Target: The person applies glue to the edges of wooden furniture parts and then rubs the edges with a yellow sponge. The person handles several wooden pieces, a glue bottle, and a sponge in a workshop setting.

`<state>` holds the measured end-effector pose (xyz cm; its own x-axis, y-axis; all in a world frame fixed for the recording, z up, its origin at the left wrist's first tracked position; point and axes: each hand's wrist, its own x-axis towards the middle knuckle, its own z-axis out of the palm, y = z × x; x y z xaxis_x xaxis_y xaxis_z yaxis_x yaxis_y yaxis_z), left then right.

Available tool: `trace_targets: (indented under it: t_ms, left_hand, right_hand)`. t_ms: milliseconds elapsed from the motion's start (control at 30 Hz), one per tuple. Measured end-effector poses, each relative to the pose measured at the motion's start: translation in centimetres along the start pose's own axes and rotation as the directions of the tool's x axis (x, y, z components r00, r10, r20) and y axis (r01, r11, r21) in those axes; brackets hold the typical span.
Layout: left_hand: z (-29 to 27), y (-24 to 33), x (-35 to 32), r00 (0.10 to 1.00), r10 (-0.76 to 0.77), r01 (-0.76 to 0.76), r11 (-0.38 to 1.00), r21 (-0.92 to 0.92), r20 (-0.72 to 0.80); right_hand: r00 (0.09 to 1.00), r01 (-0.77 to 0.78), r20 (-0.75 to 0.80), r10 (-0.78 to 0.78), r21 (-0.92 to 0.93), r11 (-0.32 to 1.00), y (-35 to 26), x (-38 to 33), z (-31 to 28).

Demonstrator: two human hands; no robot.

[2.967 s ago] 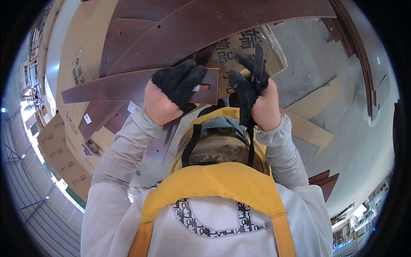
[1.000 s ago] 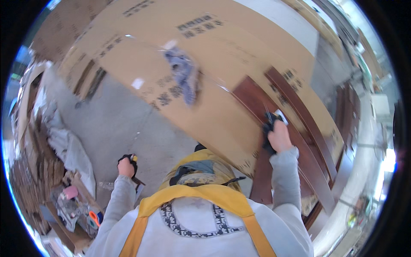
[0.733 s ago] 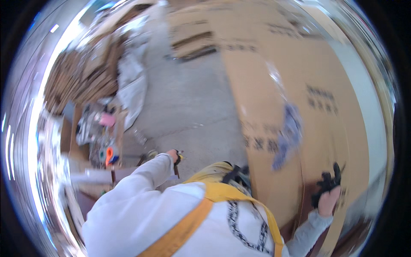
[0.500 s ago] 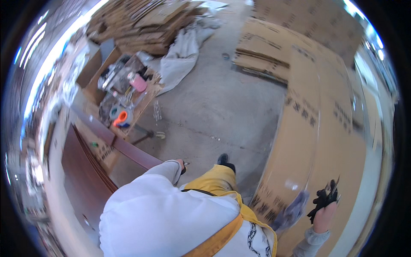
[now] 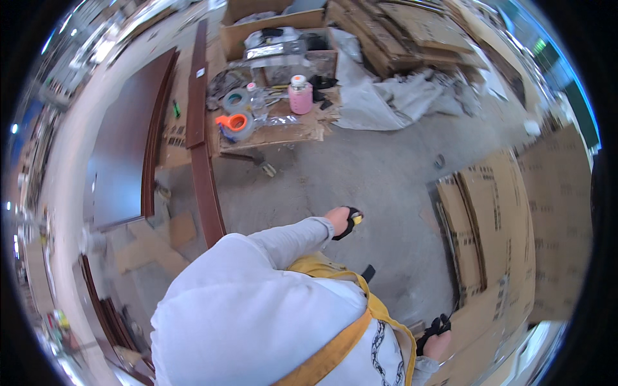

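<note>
My left hand, in a black glove with bare fingers, reaches forward over the concrete floor. Its fingers are wrapped round a small yellow object whose kind I cannot make out. Low on the right, beside the flat cardboard, is my right hand, gloved in black as well. Its fingers are curled closed, and what they hold is too dark and small to tell.
Long dark-red boards and a brown panel lie to the left. A cardboard-topped surface ahead bears a pink bottle, tape rolls and an orange tape dispenser. Flattened cartons are stacked on the right.
The view has swung left toward the boards and the pink bottle. My left hand has come forward from my side; my right hand, where a thin pointed tool showed, is now lower and nearer.
</note>
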<state>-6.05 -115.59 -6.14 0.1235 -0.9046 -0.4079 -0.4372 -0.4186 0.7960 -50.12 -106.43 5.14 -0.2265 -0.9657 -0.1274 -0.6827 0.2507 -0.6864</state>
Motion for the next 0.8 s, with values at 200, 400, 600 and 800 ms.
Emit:
trace_targets:
  t_ms: [200, 400, 600, 800]
  left_hand:
    - [-2.5, -4.7, 9.9, 0.826, -0.173, 0.113, 0.983, -0.143, -0.536]
    - [-11.5, -5.8, 11.9, 0.411, -0.516, 0.041, 0.834, -0.55, -0.752]
    - [-14.4, -4.0, 12.1, 0.349, -0.701, 0.074, 0.682, -0.728, -0.621]
    - [-18.3, -12.0, 16.7, 0.256, -0.583, 0.162, 0.812, -0.56, -0.771]
  right_hand:
    - [0.99, 0.041, 0.13, -0.049, 0.068, 0.997, -3.7, 17.2, 3.6]
    - [0.857, 0.24, 0.458, -0.237, 0.054, 0.969, -12.8, 39.0, 15.3]
    - [0.477, 0.464, 0.62, -0.623, 0.425, 0.778, -35.3, 42.5, 30.1]
    - [0.116, 0.643, 0.63, -0.768, 0.542, 0.541, -50.4, 38.4, 42.1]
